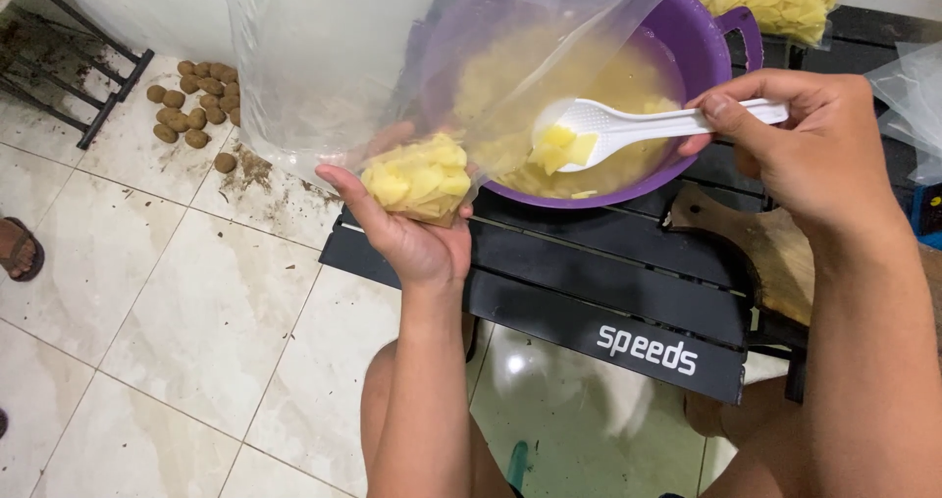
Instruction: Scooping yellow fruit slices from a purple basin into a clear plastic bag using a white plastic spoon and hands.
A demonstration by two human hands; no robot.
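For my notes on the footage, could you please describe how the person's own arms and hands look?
Both are bare: the left hand and right hand wear no gloves, rings, watch or bracelet, and both forearms show no sleeves. No markings show on either.

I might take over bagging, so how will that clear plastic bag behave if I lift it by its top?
The clear plastic bag looks thin and floppy, so it would probably sag. The yellow slices sit bunched at the bottom in the left hand, so it is likely bottom-heavy. It may be slippery if wet.
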